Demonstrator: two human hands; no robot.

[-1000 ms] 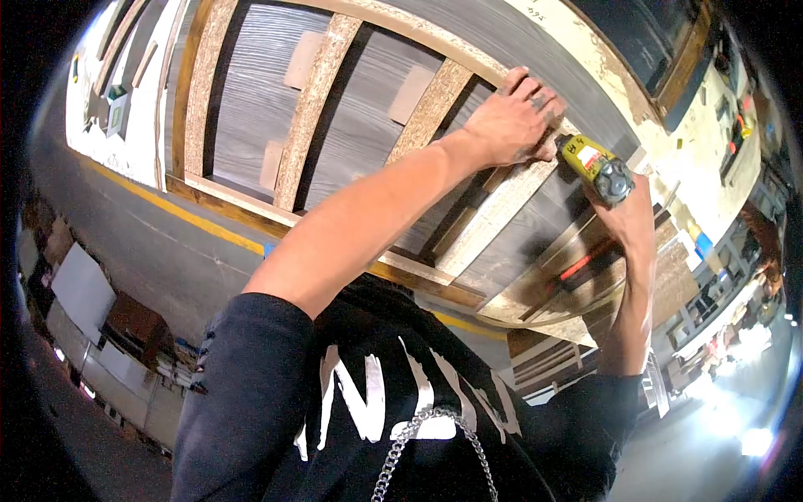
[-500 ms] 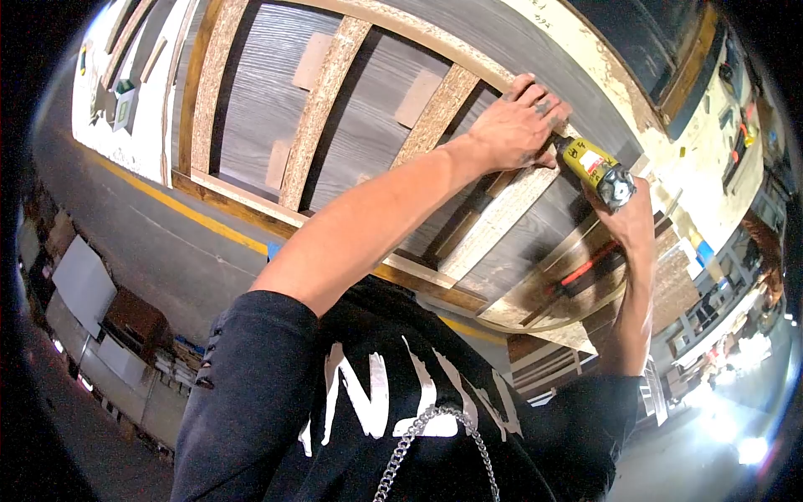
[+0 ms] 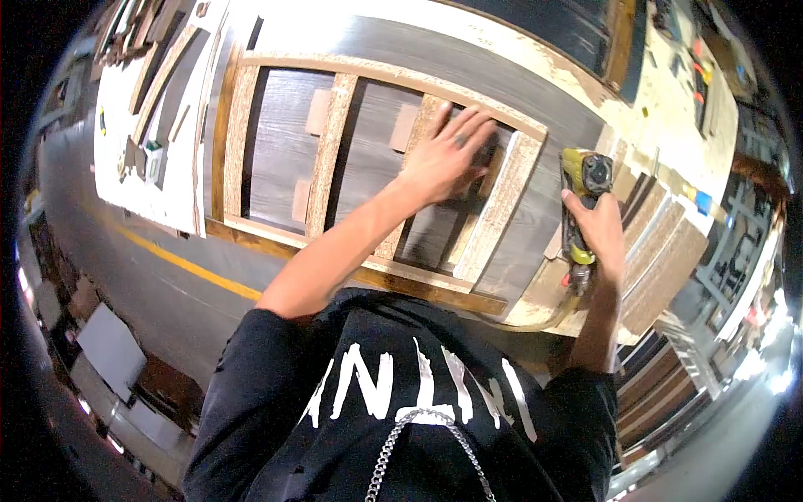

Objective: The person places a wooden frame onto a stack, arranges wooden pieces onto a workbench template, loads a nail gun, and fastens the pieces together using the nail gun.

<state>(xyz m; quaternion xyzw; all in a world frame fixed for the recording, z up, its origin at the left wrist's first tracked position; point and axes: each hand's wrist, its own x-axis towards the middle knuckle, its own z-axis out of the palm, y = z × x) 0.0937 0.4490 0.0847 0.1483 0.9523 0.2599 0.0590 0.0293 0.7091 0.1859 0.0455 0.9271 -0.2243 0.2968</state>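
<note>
A frame of particleboard strips (image 3: 331, 142) lies on a grey wood-grain panel (image 3: 381, 42), its crosspieces splitting it into several bays. Over the bay near its right end is my left hand (image 3: 447, 159), fingers spread and holding nothing. Just right of the frame, my right hand (image 3: 595, 226) grips a yellow and black nail gun (image 3: 585, 171) by its handle. A hose fitting shows at the tool's lower end, near the panel's right edge. Small flat blocks (image 3: 401, 127) sit against the crosspieces inside the frame.
Wood strips (image 3: 177, 63) and a small green-and-white box (image 3: 153, 151) lie on a white board at the left. Stacked boards (image 3: 665, 268) stand at the right. A dark framed panel (image 3: 552, 29) and scattered tools are at the back right.
My left hand has left the frame's far right corner and opened above a bay. The nail gun in my right hand has come off that corner and now points another way. The view has shifted.
</note>
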